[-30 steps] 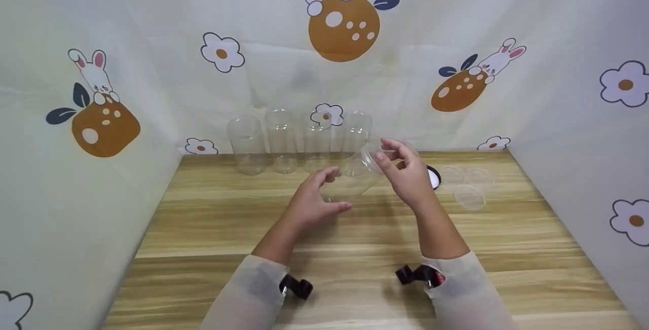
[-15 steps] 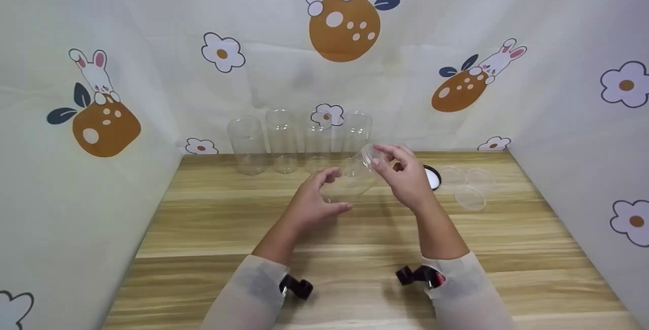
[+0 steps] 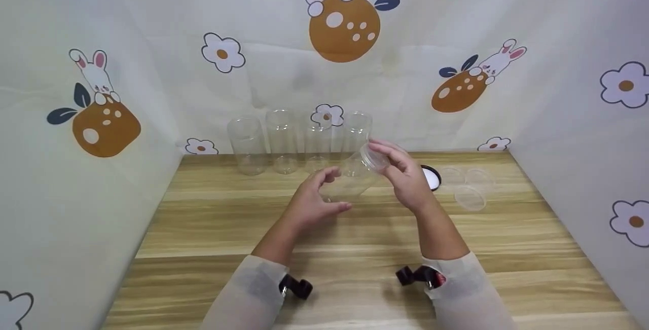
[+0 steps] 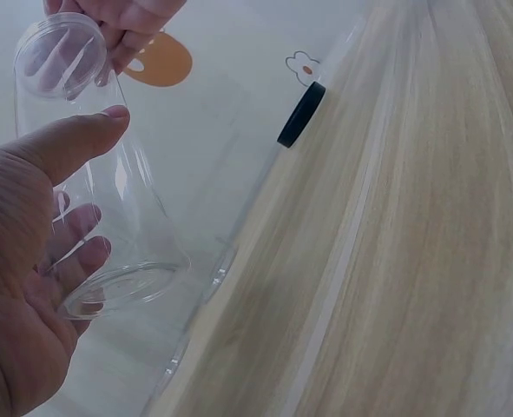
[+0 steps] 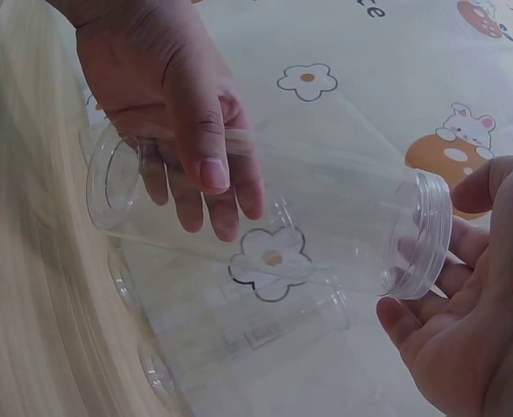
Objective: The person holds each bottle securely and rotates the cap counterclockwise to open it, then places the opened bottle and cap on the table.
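Note:
A tall, clear plastic jar (image 3: 356, 186) is held tilted above the table, its mouth end up and to the right. My left hand (image 3: 308, 202) grips the body near the base, thumb on the near side and fingers behind it, as the left wrist view shows. My right hand (image 3: 411, 180) is at the ridged mouth end (image 5: 423, 234), fingers over the top of the rim and thumb at its lower side. Through the clear wall in the right wrist view, the left hand's fingers show around the jar body.
Several similar clear jars (image 3: 281, 135) stand in a row along the back wall. To the right lie a black-rimmed lid (image 3: 432, 178) with a white inside and three clear discs (image 3: 470, 198). A patterned cloth (image 3: 274, 81) encloses the wooden table (image 3: 355, 264).
My right fingers have shifted around the jar's mouth, first lower, then up over the rim, with the hand closer in. The left hand and the things on the table have stayed put.

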A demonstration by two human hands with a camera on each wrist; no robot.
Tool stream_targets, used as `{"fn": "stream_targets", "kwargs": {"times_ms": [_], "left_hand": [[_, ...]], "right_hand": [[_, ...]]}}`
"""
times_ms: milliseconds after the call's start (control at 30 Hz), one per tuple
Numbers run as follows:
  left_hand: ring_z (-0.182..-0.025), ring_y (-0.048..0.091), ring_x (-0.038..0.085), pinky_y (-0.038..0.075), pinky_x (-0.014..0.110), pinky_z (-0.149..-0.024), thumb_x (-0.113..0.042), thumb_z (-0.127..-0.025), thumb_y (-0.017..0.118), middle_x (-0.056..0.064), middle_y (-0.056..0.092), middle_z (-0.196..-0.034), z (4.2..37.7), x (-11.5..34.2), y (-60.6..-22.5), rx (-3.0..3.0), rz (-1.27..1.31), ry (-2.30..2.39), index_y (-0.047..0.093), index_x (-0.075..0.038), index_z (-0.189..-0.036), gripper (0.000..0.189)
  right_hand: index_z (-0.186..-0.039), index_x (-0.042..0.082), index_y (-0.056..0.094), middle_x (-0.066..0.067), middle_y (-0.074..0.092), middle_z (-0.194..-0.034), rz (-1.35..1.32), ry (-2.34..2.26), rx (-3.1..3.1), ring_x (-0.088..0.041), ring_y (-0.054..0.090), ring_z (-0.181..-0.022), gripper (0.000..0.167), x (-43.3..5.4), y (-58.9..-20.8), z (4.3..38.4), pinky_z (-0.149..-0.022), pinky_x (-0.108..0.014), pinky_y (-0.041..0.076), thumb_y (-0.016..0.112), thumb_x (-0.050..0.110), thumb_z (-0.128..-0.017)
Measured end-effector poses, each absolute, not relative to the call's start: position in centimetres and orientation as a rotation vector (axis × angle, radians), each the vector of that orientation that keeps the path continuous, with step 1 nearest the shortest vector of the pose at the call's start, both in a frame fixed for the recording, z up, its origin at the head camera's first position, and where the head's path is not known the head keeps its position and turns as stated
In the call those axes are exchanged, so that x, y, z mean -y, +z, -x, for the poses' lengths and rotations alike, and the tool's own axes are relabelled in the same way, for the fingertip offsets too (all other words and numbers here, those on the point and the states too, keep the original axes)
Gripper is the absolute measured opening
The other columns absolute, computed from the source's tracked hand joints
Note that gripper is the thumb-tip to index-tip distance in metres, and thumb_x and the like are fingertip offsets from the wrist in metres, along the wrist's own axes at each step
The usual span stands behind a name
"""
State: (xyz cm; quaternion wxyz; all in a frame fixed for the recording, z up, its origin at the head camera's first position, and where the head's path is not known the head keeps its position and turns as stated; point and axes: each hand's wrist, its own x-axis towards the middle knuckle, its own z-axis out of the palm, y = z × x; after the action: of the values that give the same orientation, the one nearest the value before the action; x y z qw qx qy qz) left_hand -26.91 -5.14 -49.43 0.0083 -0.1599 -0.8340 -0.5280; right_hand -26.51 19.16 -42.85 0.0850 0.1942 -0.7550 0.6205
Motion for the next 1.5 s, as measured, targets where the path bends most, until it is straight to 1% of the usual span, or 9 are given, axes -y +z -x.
{"fn": "stream_targets", "kwargs": {"times_ms": [133,233,300,433,633,933,1200,1333,1500], "left_hand": [[-0.136,0.059,0.027,0.054,0.056,-0.113,-0.038,-0.073,0.1,0.008,0.064,-0.146,26.93,5.16,-49.48,2.6,0.505,-1.66,0.057,-0.016,-0.151,0.091],[-0.136,0.059,0.027,0.052,0.056,-0.115,-0.037,-0.073,0.1,0.009,0.064,-0.146,26.9,5.15,-49.48,2.598,0.514,-1.654,0.057,-0.016,-0.151,0.091],[-0.137,0.059,0.027,0.05,0.057,-0.117,-0.039,-0.074,0.099,0.007,0.064,-0.146,26.89,5.15,-49.5,2.599,0.521,-1.64,0.057,-0.016,-0.151,0.091],[-0.138,0.058,0.025,0.048,0.058,-0.119,-0.043,-0.074,0.099,0.003,0.065,-0.145,26.82,5.13,-49.43,2.613,0.525,-1.596,0.058,-0.02,-0.15,0.089],[-0.138,0.058,0.025,0.048,0.057,-0.118,-0.043,-0.074,0.099,0.003,0.065,-0.145,26.68,5.15,-49.37,2.618,0.523,-1.585,0.058,-0.021,-0.15,0.089],[-0.138,0.058,0.026,0.048,0.057,-0.119,-0.041,-0.075,0.099,0.007,0.065,-0.145,26.85,5.18,-49.45,2.592,0.519,-1.64,0.058,-0.016,-0.151,0.09],[-0.138,0.058,0.027,0.048,0.057,-0.119,-0.038,-0.074,0.099,0.004,0.065,-0.145,26.92,5.22,-49.43,2.58,0.527,-1.658,0.058,-0.017,-0.15,0.089],[-0.139,0.058,0.027,0.047,0.058,-0.121,-0.038,-0.074,0.099,0.004,0.066,-0.145,26.95,5.24,-49.39,2.584,0.537,-1.641,0.056,-0.014,-0.152,0.092],[-0.141,0.057,0.027,0.046,0.057,-0.122,-0.039,-0.075,0.099,0.003,0.065,-0.146,26.95,5.17,-49.38,2.592,0.536,-1.651,0.055,-0.014,-0.153,0.094]], "right_hand": [[-0.143,0.004,0.066,-0.01,0.056,-0.16,-0.578,1.839,2.258,-0.026,0.047,-0.153,0.047,-19.26,-42.81,26.55,-0.122,-0.029,0.045,0.052,-0.002,-0.099],[-0.146,0.006,0.064,-0.011,0.057,-0.158,-0.503,1.783,2.297,-0.029,0.051,-0.149,0.043,-19.35,-42.79,26.64,-0.126,-0.045,0.043,0.057,0.009,-0.104],[-0.147,0.008,0.063,-0.013,0.058,-0.154,-0.433,1.725,2.332,-0.03,0.057,-0.142,0.044,-19.4,-42.8,26.79,-0.122,-0.049,0.045,0.062,0.02,-0.105],[-0.145,0.01,0.066,-0.013,0.063,-0.14,-0.327,1.594,2.401,-0.026,0.06,-0.121,0.05,-19.43,-42.88,27.02,-0.102,-0.039,0.053,0.072,0.034,-0.101],[-0.138,0.013,0.071,-0.009,0.063,-0.125,-0.305,1.538,2.427,-0.021,0.053,-0.098,0.051,-19.39,-42.94,26.97,-0.077,-0.025,0.048,0.081,0.036,-0.094],[-0.144,0.012,0.068,-0.011,0.064,-0.141,-0.408,1.664,2.353,-0.022,0.055,-0.11,0.048,-19.22,-42.93,26.77,-0.086,-0.024,0.05,0.075,0.018,-0.097],[-0.153,0.012,0.059,-0.011,0.055,-0.159,-0.576,1.856,2.274,-0.03,0.058,-0.132,0.052,-19.1,-42.81,26.39,-0.099,-0.023,0.055,0.053,0.003,-0.102],[-0.156,0.01,0.056,-0.014,0.055,-0.159,-0.62,1.933,2.227,-0.027,0.061,-0.129,0.057,-19.04,-42.76,26.35,-0.101,-0.024,0.057,0.047,-0.001,-0.1],[-0.155,0.005,0.054,-0.018,0.056,-0.156,-0.571,1.877,2.246,-0.026,0.062,-0.119,0.057,-19.1,-42.77,26.33,-0.095,-0.024,0.057,0.052,0.0,-0.099]]}}
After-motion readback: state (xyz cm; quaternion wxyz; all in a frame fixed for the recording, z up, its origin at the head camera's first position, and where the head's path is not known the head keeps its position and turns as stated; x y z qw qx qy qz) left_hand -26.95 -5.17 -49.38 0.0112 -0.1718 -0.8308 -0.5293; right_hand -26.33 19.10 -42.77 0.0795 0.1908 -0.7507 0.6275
